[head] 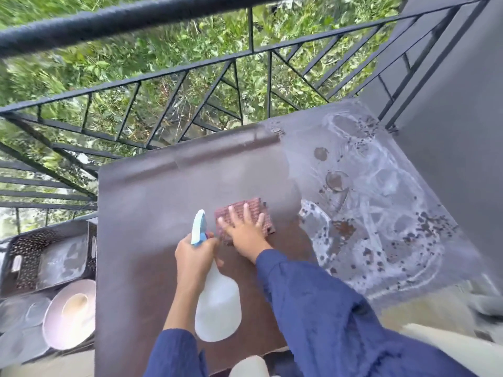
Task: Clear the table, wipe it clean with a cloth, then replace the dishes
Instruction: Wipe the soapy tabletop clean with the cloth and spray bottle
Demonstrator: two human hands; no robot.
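A brown table (152, 191) fills the middle of the view. My right hand (245, 232) lies flat with straight fingers on a reddish checked cloth (268, 213) near the table's centre. My left hand (194, 257) grips the neck of a white spray bottle (217, 306) with a pale blue nozzle (198, 229), held just left of the cloth. The table's right part (381, 208) is wet, with white foam streaks and dark crumbs. Dishes sit off the table at the lower left: a pink bowl (54, 322) and grey plates (19, 317).
A black metal railing (190, 69) runs along the table's far side, with greenery below. A dark perforated crate (32, 257) holding a grey tray stands at the left beside the dishes. A grey wall (449, 131) borders the right.
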